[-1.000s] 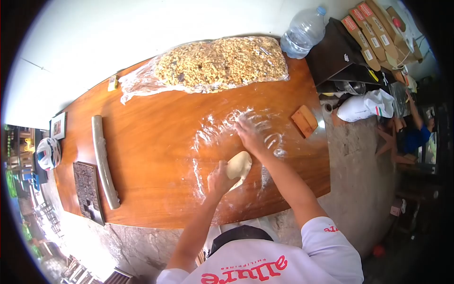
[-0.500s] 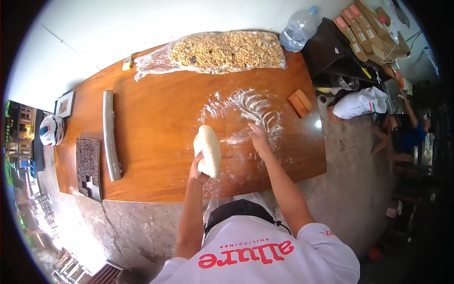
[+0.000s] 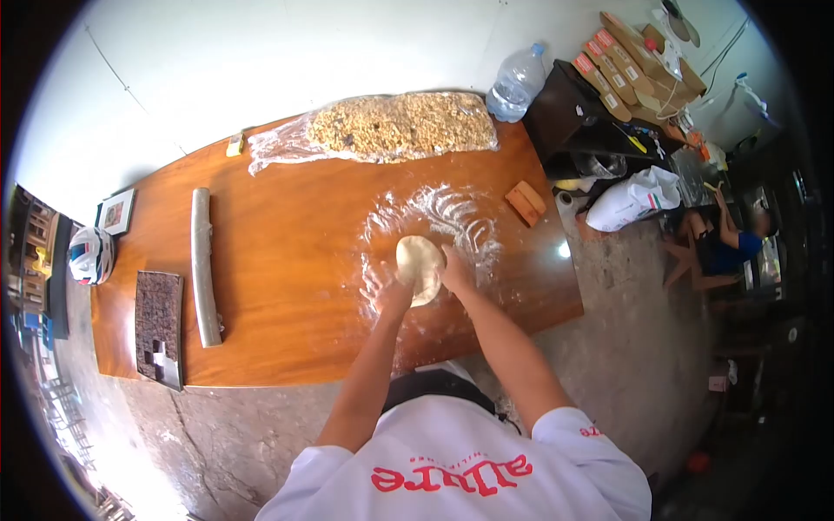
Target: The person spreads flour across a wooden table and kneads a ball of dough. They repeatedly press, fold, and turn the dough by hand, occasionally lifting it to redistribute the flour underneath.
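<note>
A flattened round of pale dough [image 3: 419, 263] lies on the floured patch [image 3: 452, 217] of a long wooden table [image 3: 287, 252]. My left hand [image 3: 391, 295] rests at the dough's near-left edge, fingers on it. My right hand [image 3: 453, 271] presses against its right edge. Both hands are dusted with flour and hold the dough between them.
A long rolling pin [image 3: 202, 265] and a dark carved mould [image 3: 159, 326] lie at the table's left. A plastic bag of chopped nuts [image 3: 391, 128] and a water bottle [image 3: 517, 84] sit at the far edge, a wooden scraper [image 3: 526, 202] to the right. Another person [image 3: 725, 247] sits far right.
The dough was lifted upright in my left hand; now it lies flat on the flour. My right hand left the flour and came onto the dough.
</note>
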A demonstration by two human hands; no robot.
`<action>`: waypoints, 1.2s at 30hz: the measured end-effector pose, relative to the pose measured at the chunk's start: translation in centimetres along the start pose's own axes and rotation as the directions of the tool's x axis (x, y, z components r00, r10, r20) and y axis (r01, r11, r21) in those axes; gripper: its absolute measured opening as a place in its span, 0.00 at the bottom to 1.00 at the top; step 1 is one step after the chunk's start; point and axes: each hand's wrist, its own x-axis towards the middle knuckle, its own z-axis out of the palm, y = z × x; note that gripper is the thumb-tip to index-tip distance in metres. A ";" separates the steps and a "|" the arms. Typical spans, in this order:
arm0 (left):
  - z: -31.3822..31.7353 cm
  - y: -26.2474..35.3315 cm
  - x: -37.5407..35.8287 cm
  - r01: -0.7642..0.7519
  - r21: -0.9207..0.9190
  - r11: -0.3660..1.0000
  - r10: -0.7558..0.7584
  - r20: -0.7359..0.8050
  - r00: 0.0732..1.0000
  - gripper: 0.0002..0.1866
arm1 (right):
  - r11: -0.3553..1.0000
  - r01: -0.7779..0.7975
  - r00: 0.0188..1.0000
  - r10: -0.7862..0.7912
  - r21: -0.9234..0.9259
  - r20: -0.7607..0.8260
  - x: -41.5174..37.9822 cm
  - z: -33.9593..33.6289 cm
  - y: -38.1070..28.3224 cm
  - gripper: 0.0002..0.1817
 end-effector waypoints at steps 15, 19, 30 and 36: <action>-0.9 -1.1 6.2 0.031 -0.735 0.678 0.265 0.283 0.922 0.28 | 0.914 0.152 0.969 -0.213 0.376 0.126 -2.3 -2.0 -3.2 0.17; 1.6 -1.2 1.5 -0.343 -0.576 0.742 0.281 -0.197 0.939 0.19 | 0.876 0.082 0.992 -0.028 0.475 -0.119 -1.8 -1.3 -3.1 0.12; 6.0 -3.8 -0.7 -0.588 -0.297 0.753 0.532 -0.252 0.809 0.27 | 0.961 0.261 0.962 -0.252 0.090 -0.103 -6.9 5.0 -1.6 0.25; 4.8 1.2 11.3 -0.528 -0.225 0.819 0.488 -0.214 0.846 0.26 | 0.994 0.106 0.990 -0.109 -0.036 -0.090 5.7 6.7 -1.0 0.28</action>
